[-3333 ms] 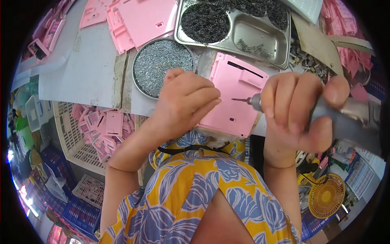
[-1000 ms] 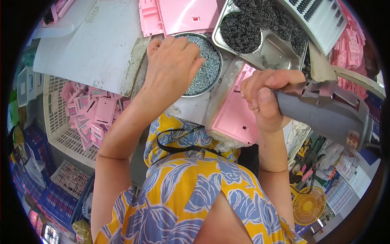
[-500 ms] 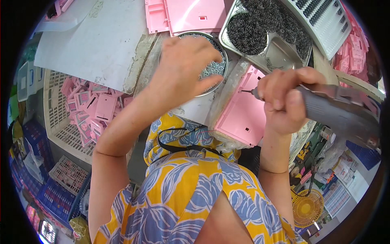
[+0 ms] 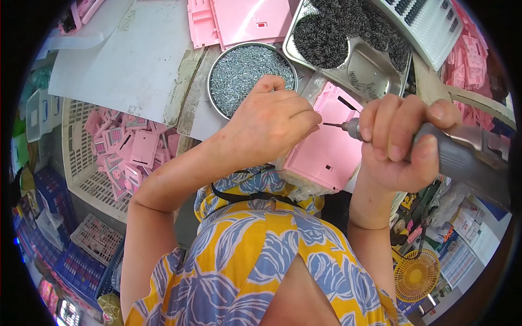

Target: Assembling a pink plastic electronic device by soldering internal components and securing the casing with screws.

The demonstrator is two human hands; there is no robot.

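Observation:
My right hand (image 4: 399, 142) is wrapped round a grey electric screwdriver (image 4: 462, 163), its thin bit pointing left. My left hand (image 4: 278, 119) is closed in a pinch just left of the bit's tip; whatever its fingertips hold, if anything, is hidden. Beneath both hands lies a pink plastic panel (image 4: 326, 155) with a dark slot and a small square hole, resting on clear plastic wrap. Behind my left hand stands a round metal bowl (image 4: 209, 88) full of small silvery screws (image 4: 239, 70).
A metal tray (image 4: 380, 66) of dark coiled springs stands at the back, beside a white ribbed tray (image 4: 429, 32). Pink panels (image 4: 253, 19) lie beyond the bowl. At left, a cream basket (image 4: 81, 163) holds pink parts; another pink pile (image 4: 470, 65) sits far right.
My left hand has come from over the screw bowl toward the bit's tip, its fingers now pinched. The screwdriver has shifted slightly right and down in my right hand.

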